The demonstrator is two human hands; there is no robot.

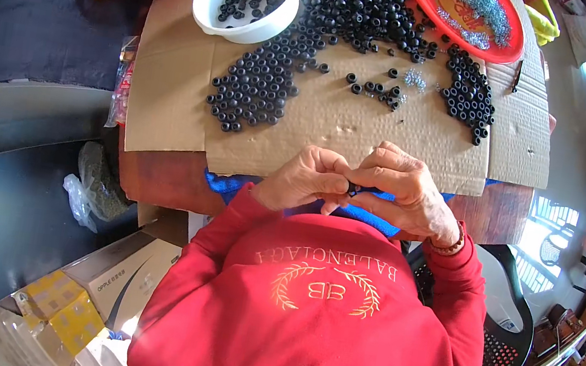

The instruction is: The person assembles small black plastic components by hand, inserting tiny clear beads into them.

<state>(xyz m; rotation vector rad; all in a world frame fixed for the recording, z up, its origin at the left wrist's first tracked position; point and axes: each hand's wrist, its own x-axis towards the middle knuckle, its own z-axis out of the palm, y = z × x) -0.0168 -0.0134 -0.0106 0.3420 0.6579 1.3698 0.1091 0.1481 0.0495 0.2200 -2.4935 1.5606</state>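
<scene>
Over the near edge of the table (144, 177), I see a small black bead (352, 189) caught between the left hand (303, 179) and the right hand (407, 190); each grip pinches it from its own side, fingertips nearly meeting and partly hiding it. Beyond, on cardboard (359, 144), loose beads (370, 19) spread toward the far edge, between a white bowl (240, 36) at far left and a red plate (511, 52) at far right.

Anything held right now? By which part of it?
A small black piece, pinched between the left hand and the right hand; mostly covered, so which part each grips can't be told.
</scene>
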